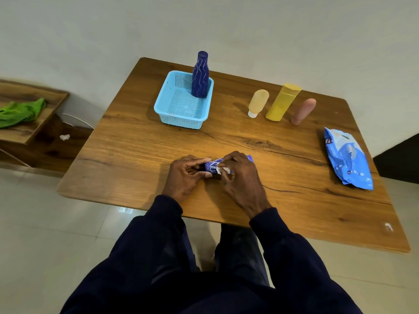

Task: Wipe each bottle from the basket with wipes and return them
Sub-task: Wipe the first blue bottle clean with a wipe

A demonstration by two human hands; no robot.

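Purple with pale line markings, a small bottle (212, 165) lies sideways near the wooden bench's (136, 143) front edge, the left grip (186, 175) curled round one end and the right grip (240, 177) pinching a white wipe (221, 170) against it, so most of it is hidden. Bare wood lies open between the grips and the light-blue mesh plastic basket (158, 107), where a tall dark-blue wavy-patterned bottle (200, 75) stands in the far right corner. A blue wipes pack (347, 159) lies at the right edge.
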